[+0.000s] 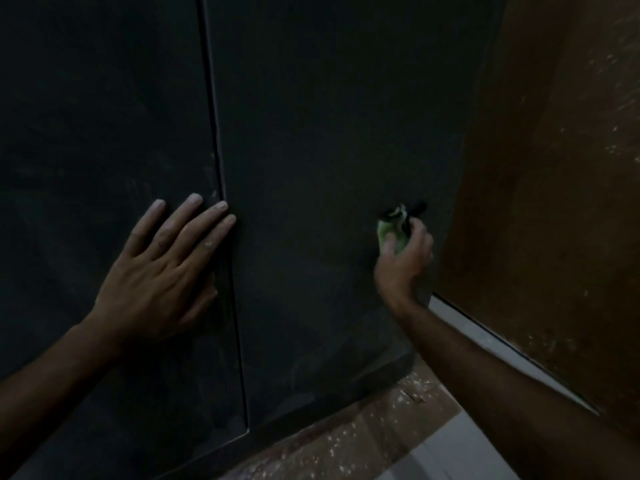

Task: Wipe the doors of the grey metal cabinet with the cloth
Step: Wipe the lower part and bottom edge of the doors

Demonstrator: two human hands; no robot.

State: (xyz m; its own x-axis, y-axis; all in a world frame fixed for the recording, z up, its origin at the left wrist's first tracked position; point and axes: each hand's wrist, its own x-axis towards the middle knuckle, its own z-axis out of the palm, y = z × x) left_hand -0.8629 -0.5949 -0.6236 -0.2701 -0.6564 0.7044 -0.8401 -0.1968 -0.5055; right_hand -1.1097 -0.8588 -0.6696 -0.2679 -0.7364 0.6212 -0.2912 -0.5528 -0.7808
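Dim light fills this corner beside a brown wall [554,168]. Two grey cabinet doors [329,133] stand shut, right in front. My right hand [403,252] grips the green cloth [389,233] and rubs it by a small dark handle [414,207]. My left hand [162,271] lies flat with straight fingers on the left door. I think slow, firm rubs around that handle work best, with the other door held steady.

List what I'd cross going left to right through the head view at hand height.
left door → left hand, flat on it → seam between the doors → right door → green cloth in the right hand by the dark handle → brown wall
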